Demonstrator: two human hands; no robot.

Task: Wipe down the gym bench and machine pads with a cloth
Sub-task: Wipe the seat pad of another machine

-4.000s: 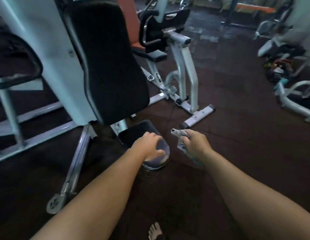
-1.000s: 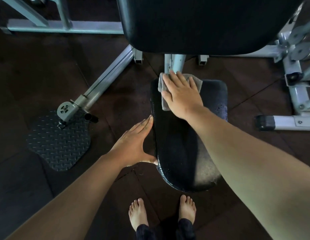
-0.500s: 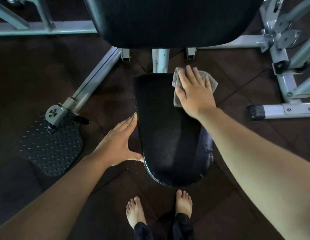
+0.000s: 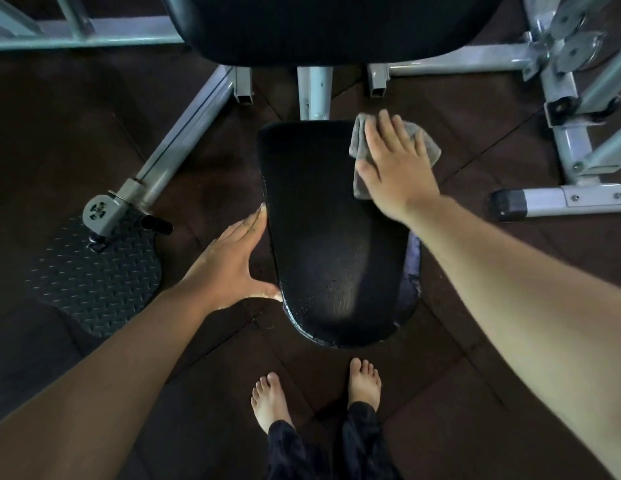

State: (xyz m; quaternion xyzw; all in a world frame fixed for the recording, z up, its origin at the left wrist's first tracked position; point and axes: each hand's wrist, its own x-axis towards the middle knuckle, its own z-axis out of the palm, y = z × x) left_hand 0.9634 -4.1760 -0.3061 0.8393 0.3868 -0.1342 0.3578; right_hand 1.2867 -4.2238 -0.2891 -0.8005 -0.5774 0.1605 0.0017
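— Cloth (image 4: 427, 148) first: where does it lie?
— Grey and rumpled, at the upper right corner of the black bench (image 4: 330, 237), right of centre in the frame, with part of it reaching past the bench's right edge.
— And the right hand (image 4: 395, 168)?
— Flat on top of the cloth, palm down. Its grip is wide open: fingers straight and a little spread, pointing to the top of the frame, pressing rather than clutching.
— Left hand (image 4: 226, 261)?
— Left of centre, against the bench's left edge. That grip is open too and has hold of nothing: straight fingers lie along the edge, and the thumb reaches to the rounded lower corner.
— What else is around?
— A big black back pad (image 4: 330, 26) across the top, pale metal frame legs (image 4: 184, 133) running to upper left and right, a diamond-pattern foot plate (image 4: 94, 282) at left on the dark floor (image 4: 77, 116), and two bare feet (image 4: 269, 400) at the bottom, below the bench's rounded end
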